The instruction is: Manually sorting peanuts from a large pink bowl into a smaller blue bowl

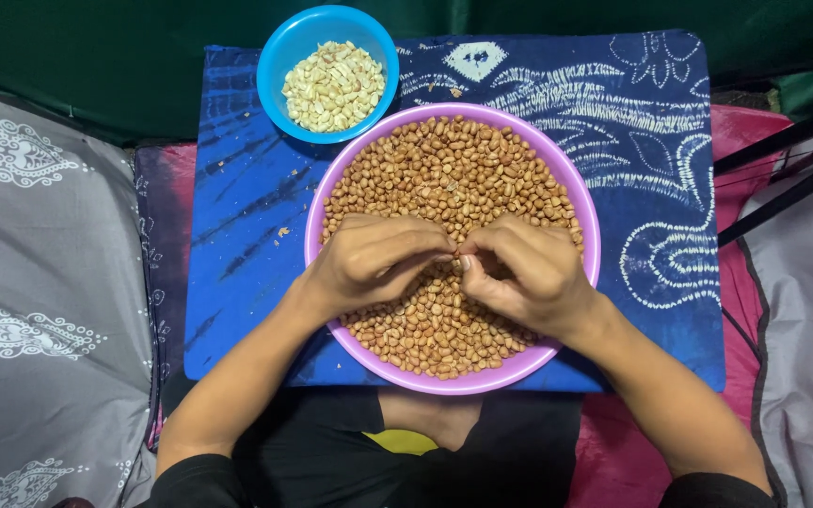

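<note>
Pinching together over the near half of the purple bowl (571, 188), the left hand (374, 261) and the right hand (529, 273) met fingertip to fingertip, and 1 peanut (458, 262) sat squeezed between them, too small to show which way its long axis ran. Both hands lay equally near it, fingers curled and pressed in. Beneath and beyond them the bowl was heaped with brown-skinned peanuts (454, 169). Farther off, touching the big bowl's far left rim, a blue bowl (279, 56) held pale skinned peanuts (333, 85) on the blue patterned cloth (632, 103).
</note>
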